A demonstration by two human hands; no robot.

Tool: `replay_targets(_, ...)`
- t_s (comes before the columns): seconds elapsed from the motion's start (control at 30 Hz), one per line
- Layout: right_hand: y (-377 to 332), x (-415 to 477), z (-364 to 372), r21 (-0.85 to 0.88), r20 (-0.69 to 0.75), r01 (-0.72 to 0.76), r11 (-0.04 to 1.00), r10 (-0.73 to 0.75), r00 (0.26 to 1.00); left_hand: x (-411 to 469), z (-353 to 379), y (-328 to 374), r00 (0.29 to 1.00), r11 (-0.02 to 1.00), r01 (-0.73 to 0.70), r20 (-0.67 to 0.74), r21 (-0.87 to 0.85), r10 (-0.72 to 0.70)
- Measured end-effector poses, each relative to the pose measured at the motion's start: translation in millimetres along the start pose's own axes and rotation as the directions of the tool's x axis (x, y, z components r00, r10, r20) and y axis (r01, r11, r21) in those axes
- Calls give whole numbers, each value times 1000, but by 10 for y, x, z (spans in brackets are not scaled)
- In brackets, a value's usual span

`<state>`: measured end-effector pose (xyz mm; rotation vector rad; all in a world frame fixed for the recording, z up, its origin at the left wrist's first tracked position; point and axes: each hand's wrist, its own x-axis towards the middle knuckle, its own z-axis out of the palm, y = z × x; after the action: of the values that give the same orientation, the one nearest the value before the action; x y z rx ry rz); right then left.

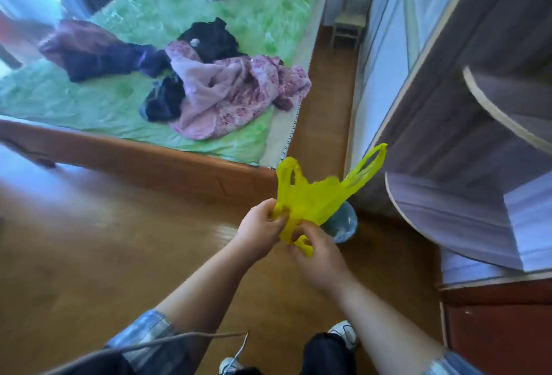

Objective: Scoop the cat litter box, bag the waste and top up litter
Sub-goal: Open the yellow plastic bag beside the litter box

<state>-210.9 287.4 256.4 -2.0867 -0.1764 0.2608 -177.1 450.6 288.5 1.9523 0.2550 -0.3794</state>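
Observation:
A thin yellow plastic bag (318,195) with two loop handles hangs in front of me above the wooden floor. My left hand (260,230) pinches its lower left part. My right hand (316,258) grips the crumpled bottom end just beside it. The handles stick up and to the right. Behind the bag, a round blue-green container (343,225) lined with clear plastic stands on the floor, partly hidden by the bag and my hands. No litter box or scoop is in view.
A bed (149,162) with a green cover and heaps of clothes (227,97) fills the upper left. A grey cabinet with curved shelves (448,189) stands on the right, and a wooden chair (349,22) is far back. My shoes (343,334) are at the bottom.

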Motion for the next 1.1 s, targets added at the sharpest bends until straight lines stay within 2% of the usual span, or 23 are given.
replay_targets(0.07, -386, 3, 400, 107, 8, -22, 994, 21, 1000, -285, -586, -251, 993, 999, 31, -110, -27, -34)
replay_targets(0.13, -782, 44, 729, 262, -4, -111, 959, 116, 993, -575, -1138, -485, 975, 999, 41, -217, -22, -45)
replay_targets(0.2, -1188, 173, 1012, 476, 69, -276, 835, 277, 958, -824, -1612, -701, 956, 999, 52, -290, -13, -54)
replay_targets(0.27, -1538, 345, 1300, 601, 247, -456, 657, 389, 887, -1036, -1989, -899, 944, 997, 70, -323, -18, -72)
replay_targets(0.33, -1826, 522, 1612, 545, 407, -590, 596, 427, 807, -1238, -2295, -1058, 935, 997, 79, -345, -12, -78)
replay_targets(0.47, -2244, 790, 2326, 382, 545, -679, 627, 440, 713, -1494, -2801, -1367, 914, 997, 78, -397, -14, -77)
replay_targets(0.57, -2513, 941, 2818, 288, 571, -683, 671, 452, 685, -1543, -3142, -1590, 901, 996, 77, -426, -33, -84)
replay_targets(0.63, -2644, 1053, 3086, 198, 620, -696, 690, 462, 634, -1518, -3359, -1709, 893, 994, 100, -435, -47, -110)
replay_targets(0.73, -2806, 1313, 3442, 94, 739, -663, 743, 394, 546, -1404, -3726, -1793, 877, 990, 122, -460, -70, -140)
replay_targets(0.8, -2935, 1547, 3690, 56, 785, -611, 790, 343, 515, -1242, -4011, -1829, 864, 989, 134, -482, -59, -146)
replay_targets(0.9, -3122, 1984, 4073, 73, 797, -475, 877, 235, 556, -918, -4496, -1864, 840, 984, 165, -512, -70, -177)
replay_targets(1.0, -3350, 2457, 4393, 160, 813, -333, 929, 67, 578, -646, -4961, -1867, 837, 961, 209, -475, -181, -272)
replay_targets(1.07, -3517, 2763, 4594, 202, 806, -229, 952, -28, 591, -504, -5251, -1918, 839, 890, 191, -402, -414, -367)
replay_targets(1.1, -3594, 2897, 4708, 207, 800, -164, 965, -70, 597, -460, -5394, -1953, 841, 815, 162, -354, -556, -408)
